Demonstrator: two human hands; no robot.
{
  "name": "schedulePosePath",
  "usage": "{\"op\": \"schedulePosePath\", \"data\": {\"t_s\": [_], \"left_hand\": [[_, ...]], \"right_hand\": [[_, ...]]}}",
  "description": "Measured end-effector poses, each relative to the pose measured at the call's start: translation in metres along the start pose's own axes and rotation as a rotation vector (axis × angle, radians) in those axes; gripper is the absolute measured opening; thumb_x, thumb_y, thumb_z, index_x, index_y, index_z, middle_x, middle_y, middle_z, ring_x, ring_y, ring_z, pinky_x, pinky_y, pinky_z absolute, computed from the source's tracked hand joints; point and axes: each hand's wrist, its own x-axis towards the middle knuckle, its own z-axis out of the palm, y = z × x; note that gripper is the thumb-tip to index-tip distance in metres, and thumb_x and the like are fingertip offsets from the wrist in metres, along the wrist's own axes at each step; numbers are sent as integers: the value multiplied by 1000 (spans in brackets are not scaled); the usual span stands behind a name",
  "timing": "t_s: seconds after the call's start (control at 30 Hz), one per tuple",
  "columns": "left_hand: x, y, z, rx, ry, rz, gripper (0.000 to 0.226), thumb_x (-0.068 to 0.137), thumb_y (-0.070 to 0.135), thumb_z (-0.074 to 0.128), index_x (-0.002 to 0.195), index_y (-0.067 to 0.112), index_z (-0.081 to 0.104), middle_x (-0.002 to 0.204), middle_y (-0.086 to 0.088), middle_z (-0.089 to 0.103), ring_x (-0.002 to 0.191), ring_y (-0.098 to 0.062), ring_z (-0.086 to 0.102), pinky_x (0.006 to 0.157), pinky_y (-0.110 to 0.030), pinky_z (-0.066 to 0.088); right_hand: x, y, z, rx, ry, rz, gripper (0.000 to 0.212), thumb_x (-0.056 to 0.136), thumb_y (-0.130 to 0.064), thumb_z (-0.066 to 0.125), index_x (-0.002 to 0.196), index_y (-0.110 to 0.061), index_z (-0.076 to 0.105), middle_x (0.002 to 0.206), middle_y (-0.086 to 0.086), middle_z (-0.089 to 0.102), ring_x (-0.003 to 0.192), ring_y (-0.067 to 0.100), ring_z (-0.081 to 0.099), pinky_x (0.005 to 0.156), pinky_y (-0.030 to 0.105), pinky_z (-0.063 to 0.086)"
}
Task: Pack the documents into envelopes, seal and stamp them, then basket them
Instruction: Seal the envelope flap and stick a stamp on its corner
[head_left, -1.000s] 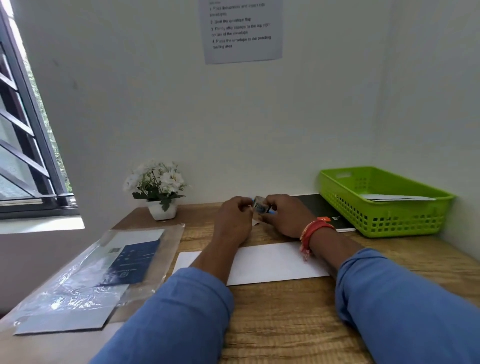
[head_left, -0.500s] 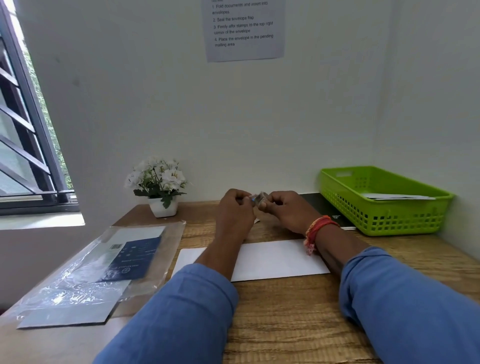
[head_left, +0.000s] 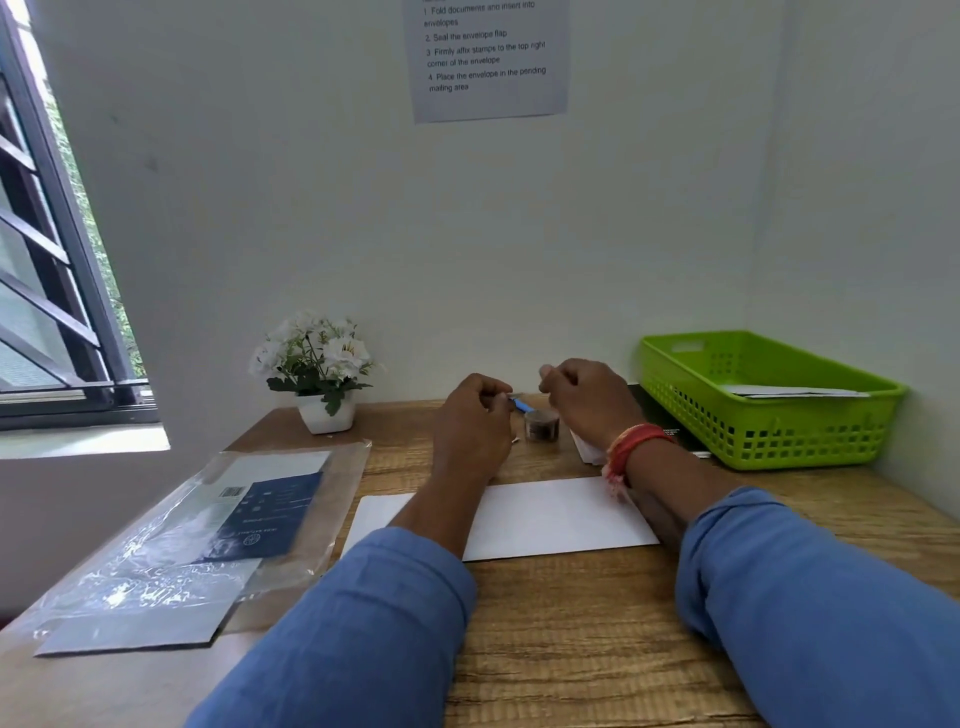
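The hands have just drawn apart, left hand (head_left: 475, 415) pinching a small blue-tipped piece, likely a stamp, right hand (head_left: 587, 400) curled shut, over the white envelope (head_left: 545, 512) lying unstamped on the counter (head_left: 571, 623).

white envelope (head_left: 545, 514) lies flat on the desk, long edge across. green basket (head_left: 769, 410) at far right holds flat white envelopes (head_left: 789, 391).
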Motion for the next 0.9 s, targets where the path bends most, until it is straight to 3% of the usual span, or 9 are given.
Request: {"op": "schedulePosePath", "data": {"t_s": [0.1,0.17,0.27,0.37,0.47,0.57,0.67,0.77,0.9], "left_hand": [[-1,3,2,29,-37,62,18,98,21,60,90,36,62,93,12,71,79,-14,72,79,-41,60],[-2,3,4,40,-89,89,15,97,21,60,91,35,65,93,13,71,80,-13,72,80,-41,60],[-7,7,4,93,-145,126,17,97,18,57,98,32,68,93,14,70,82,-10,69,79,-37,59],[-10,10,4,68,-148,139,26,97,13,50,105,31,67,94,12,72,80,-12,69,77,-37,60],[-10,9,4,45,-193,84,17,96,22,52,101,31,65,89,5,72,74,-17,69,73,-44,61],[-11,8,4,292,-474,137,13,94,35,66,101,25,71,87,5,70,78,-11,63,66,-28,51],[-11,5,7,409,-644,207,16,90,37,72,103,28,74,97,10,71,92,-8,62,72,-18,43],[-11,4,9,385,-658,201,12,90,32,74,100,27,76,101,12,71,94,-6,62,73,-14,41],[-13,3,9,377,-640,213,11,89,33,74,97,25,75,97,12,72,92,-4,61,72,-14,41]], "right_hand": [[-4,0,-10,384,-236,209,23,97,-36,61,98,-15,69,88,9,77,68,18,66,59,30,49],[-4,5,-12,518,-284,260,12,93,-18,69,102,-11,68,87,11,76,64,16,65,54,26,47],[-4,9,-15,659,-297,272,18,87,-3,73,104,-6,69,81,11,72,63,17,65,51,24,49],[-2,13,-23,538,-299,220,15,85,-9,77,100,-10,73,81,10,73,68,18,66,54,26,47],[-3,16,-35,386,-361,200,10,86,-10,76,95,-8,74,69,4,71,59,14,60,49,26,42],[-9,19,-51,252,-461,183,11,86,-15,75,92,-6,75,64,1,69,50,11,54,42,23,38],[-16,23,-65,90,-660,203,10,85,-18,77,92,-11,76,72,2,71,55,10,56,44,23,39],[-21,24,-75,69,-821,236,4,86,-16,76,88,-13,77,75,3,70,55,10,54,45,22,39],[-23,23,-78,94,-874,260,3,89,-13,72,88,-10,73,74,4,68,54,10,53,45,22,39]]}}
